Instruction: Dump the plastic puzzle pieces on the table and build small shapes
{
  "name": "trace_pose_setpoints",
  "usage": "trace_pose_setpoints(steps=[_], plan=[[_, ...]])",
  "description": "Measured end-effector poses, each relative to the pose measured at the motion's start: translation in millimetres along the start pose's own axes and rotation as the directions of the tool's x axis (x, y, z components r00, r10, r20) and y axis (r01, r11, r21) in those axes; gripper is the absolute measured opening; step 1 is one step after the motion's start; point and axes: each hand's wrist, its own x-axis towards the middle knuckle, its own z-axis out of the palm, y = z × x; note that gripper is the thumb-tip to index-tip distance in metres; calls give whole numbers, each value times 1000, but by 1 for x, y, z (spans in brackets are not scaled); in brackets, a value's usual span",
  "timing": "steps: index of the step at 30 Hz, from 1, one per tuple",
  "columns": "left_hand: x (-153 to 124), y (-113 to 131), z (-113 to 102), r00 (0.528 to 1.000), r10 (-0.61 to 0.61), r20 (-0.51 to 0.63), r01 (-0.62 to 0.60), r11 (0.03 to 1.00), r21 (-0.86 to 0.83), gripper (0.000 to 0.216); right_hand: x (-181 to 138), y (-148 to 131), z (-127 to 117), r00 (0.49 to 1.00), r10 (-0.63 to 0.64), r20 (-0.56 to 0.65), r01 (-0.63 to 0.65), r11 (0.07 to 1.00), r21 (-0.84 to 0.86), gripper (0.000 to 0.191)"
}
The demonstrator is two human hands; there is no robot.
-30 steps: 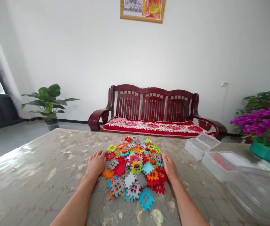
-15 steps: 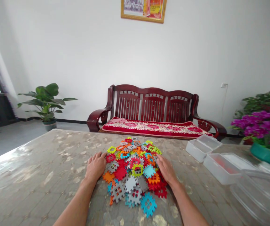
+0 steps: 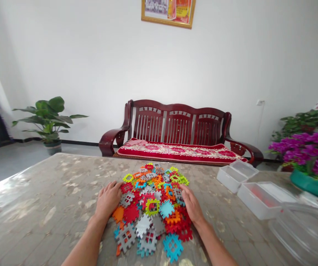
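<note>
- A heap of plastic pieces, notched along their edges, is lying in the near middle of the desk, between the two hands.
- The left hand is resting palm down at the heap's left side, its fingers loosely bent and its fingertips touching the outer pieces; it is clasping nothing that shows.
- The right hand is leaning against the heap's right side, fingers extended and close together, thumb side up; it too is gripping nothing visible.
- A blue windowed piece is lying flat at the near edge, with a grey windowed piece sitting left of it.
- A pale blue piece is lying on top, just right of a yellow-green frame piece.
- On the right, a far translucent box is standing beside a nearer translucent box, which is holding something red.
- Purple flowers are rising from a green pot at far right.
- Beyond the desk, a dark red wooden settee is standing against the wall.
</note>
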Motion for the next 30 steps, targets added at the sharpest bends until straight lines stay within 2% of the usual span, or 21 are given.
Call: trace_pose_setpoints(steps=[3,6,9,14,18,22,24,27,30], plan=[[4,-4,-1,1000,-17,15,17,999,-33,46,13,11,-6,984,101,-147,-103,995,-9,50],[6,-6,-2,999,-27,28,28,998,-54,46,32,27,-15,956,188,-227,-207,976,-62,48],[7,-7,-2,999,-28,20,29,997,-78,46,51,37,-24,957,192,-217,-230,959,-167,51],[7,-9,0,999,-48,19,50,992,-119,46,69,31,-24,986,137,-98,-162,926,-341,61],[7,-11,1,999,-40,18,42,990,-137,45,68,21,-17,984,153,-90,-177,884,-434,58],[8,-12,3,1000,-19,-2,19,991,-130,44,61,16,-14,978,191,-86,-205,788,-580,54],[8,-12,2,1000,-12,-3,12,992,-127,44,58,16,-16,979,187,-85,-201,787,-584,54],[8,-13,2,1000,-11,18,13,992,-129,44,57,22,-24,973,195,-127,-232,833,-502,55],[9,-14,3,999,-9,31,13,990,-139,44,56,28,-42,942,252,-221,-332,792,-513,56]])
